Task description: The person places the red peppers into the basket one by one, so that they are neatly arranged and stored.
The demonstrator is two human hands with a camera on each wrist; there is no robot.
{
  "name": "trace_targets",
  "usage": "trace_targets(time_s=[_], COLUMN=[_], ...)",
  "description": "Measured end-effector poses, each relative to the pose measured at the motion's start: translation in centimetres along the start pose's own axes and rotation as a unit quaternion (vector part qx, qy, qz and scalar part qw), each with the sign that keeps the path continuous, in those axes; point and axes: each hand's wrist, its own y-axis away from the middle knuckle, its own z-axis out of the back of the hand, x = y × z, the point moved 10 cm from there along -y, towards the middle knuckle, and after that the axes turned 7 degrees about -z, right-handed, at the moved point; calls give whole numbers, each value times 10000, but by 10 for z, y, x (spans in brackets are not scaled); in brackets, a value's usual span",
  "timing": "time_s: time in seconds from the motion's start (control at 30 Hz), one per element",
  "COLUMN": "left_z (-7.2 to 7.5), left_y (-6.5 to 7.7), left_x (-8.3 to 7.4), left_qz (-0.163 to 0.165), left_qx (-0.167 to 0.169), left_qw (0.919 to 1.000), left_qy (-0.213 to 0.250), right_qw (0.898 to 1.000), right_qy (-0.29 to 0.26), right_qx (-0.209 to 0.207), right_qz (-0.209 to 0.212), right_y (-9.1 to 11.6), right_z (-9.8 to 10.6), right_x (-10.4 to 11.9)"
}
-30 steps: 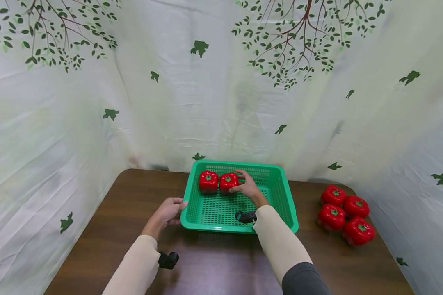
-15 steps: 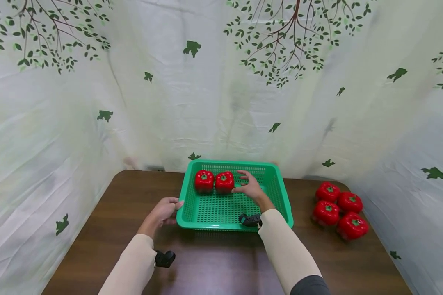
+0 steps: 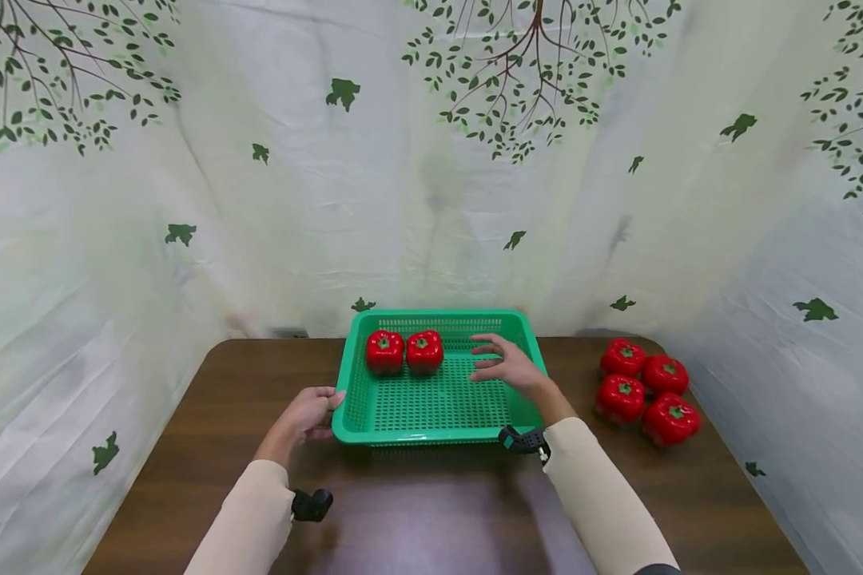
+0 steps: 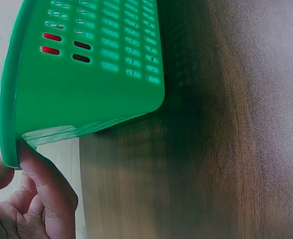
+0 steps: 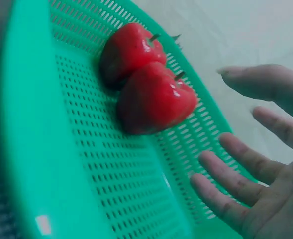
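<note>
My left hand (image 3: 307, 414) pinches the left rim of a green plastic basket (image 3: 417, 437), thumb above and fingers under the rim, as the left wrist view shows. Two red bell peppers, the left one (image 3: 384, 352) and the right one (image 3: 425, 352), sit side by side at the back left inside it. Over the basket's right half, my right hand (image 3: 509, 363) hovers with spread fingers (image 5: 226, 191) and holds nothing. A gap separates it from the nearer pepper (image 5: 156, 99) in the right wrist view.
On the right of the brown wooden table (image 3: 417, 511) stands a cluster of several more red bell peppers (image 3: 621, 398). A white curtain (image 3: 431, 200) with printed leaves hangs close behind and at both sides. Each wrist wears a small black device (image 3: 312, 505).
My right hand has let go of the right pepper in the basket and drawn away to the right. The left hand still holds the rim. The head view has shifted slightly.
</note>
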Motion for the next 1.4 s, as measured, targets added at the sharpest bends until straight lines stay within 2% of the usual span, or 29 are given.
trace_targets(time_s=[0.1,0.23,0.57,0.83,0.97,1.23,1.4], left_z=[1,1,2,0,0,-1,0], left_y=[0,-1,-2,-1,-1,0,0], left_x=[0,0,-3,1,1,3,2], left_qz=[-21,-21,90,137,84,74,57], left_qx=[2,-3,8,46,65,40,-1], left_qw=[10000,10000,10000,9999,9999,9999,9999], left_qy=[-56,-71,12,5,56,63,100], right_qw=[9996,9985,9945,9923,9910,9885,9829], right_qy=[-176,-364,32,-276,-254,-632,-863], right_qx=[80,-52,-345,-638,-810,-802,-970], right_qz=[192,409,989,1030,1034,1117,1306], right_y=[13,32,67,95,106,133,146], right_z=[7,20,50,77,91,114,131], right_x=[4,7,5,0,-5,-21,-21])
